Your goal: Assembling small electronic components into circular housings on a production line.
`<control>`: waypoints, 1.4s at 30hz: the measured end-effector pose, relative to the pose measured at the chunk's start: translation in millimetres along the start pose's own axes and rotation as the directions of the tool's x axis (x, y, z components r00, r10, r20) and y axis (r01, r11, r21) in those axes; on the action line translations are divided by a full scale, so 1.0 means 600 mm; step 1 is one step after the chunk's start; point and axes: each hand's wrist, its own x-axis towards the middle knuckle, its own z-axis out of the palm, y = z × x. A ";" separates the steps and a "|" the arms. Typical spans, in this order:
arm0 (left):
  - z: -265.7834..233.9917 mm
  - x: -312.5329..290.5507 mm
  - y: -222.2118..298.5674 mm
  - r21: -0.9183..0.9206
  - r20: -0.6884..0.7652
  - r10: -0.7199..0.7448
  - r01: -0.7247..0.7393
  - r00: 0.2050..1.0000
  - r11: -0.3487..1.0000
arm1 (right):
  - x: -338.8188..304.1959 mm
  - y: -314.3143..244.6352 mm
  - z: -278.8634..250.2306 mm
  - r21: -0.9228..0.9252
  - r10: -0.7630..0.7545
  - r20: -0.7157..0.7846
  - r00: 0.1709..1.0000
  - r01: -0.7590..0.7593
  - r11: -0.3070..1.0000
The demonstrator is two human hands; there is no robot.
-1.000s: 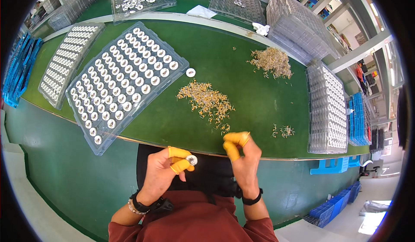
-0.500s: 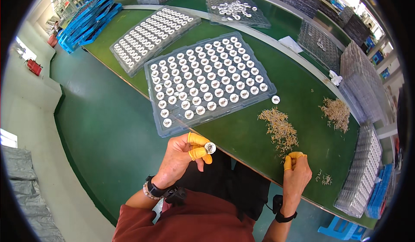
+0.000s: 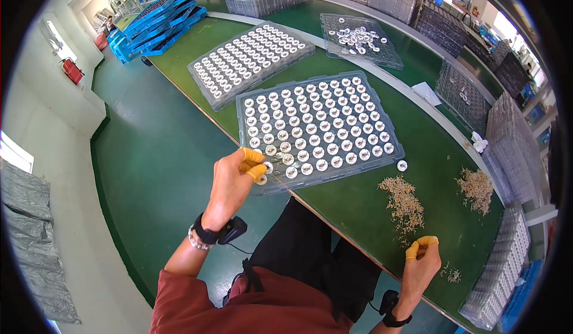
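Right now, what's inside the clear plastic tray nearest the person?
Rows of round white pieces with dark centres sit in the clear plastic tray. The left hand, its fingertips in yellow covers, blocks part of the near-left corner; whatever lies directly beneath is hidden.

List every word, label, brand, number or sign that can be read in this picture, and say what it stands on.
No text can be read here.
Red object on the wall: any lettering is too small to read.
White discs: no words can be made out.
Blue crates: no words can be made out.
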 end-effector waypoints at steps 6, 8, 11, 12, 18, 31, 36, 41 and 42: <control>0.015 0.021 0.000 0.315 0.058 0.212 -0.219 0.976 0.924 | -0.015 0.004 -0.008 0.172 0.082 -0.054 0.995 -0.072 0.983; 0.019 0.018 0.001 0.373 0.103 0.217 -0.240 0.971 0.896 | -0.017 0.019 -0.006 0.204 0.086 -0.034 0.996 -0.077 0.976; 0.022 0.018 0.003 0.463 0.161 0.234 -0.283 0.959 0.840 | -0.023 0.029 -0.004 0.290 0.102 -0.016 0.995 -0.094 0.952; 0.021 0.018 0.006 0.463 0.187 0.202 -0.268 0.961 0.845 | -0.024 0.030 -0.003 0.341 0.116 -0.014 0.993 -0.104 0.934; 0.018 0.030 0.004 0.460 0.214 0.143 -0.229 0.966 0.858 | -0.033 0.022 0.002 0.432 0.175 -0.024 0.984 -0.148 0.890; 0.021 0.090 -0.013 0.602 0.158 0.234 -0.281 0.959 0.747 | -0.051 0.030 -0.005 0.438 0.066 -0.051 0.997 -0.037 0.898; 0.029 0.068 0.013 0.425 0.048 0.266 -0.260 0.963 0.867 | -0.057 -0.004 -0.008 0.666 0.271 0.052 0.961 -0.236 0.708; 0.067 -0.041 0.047 -0.227 0.215 0.020 0.030 0.976 0.974 | -0.061 -0.030 0.015 0.862 0.164 0.235 0.958 -0.283 0.420; 0.092 -0.062 0.054 -0.240 0.354 -0.020 0.112 0.935 0.964 | -0.065 -0.035 0.019 0.892 0.138 0.262 0.955 -0.294 0.343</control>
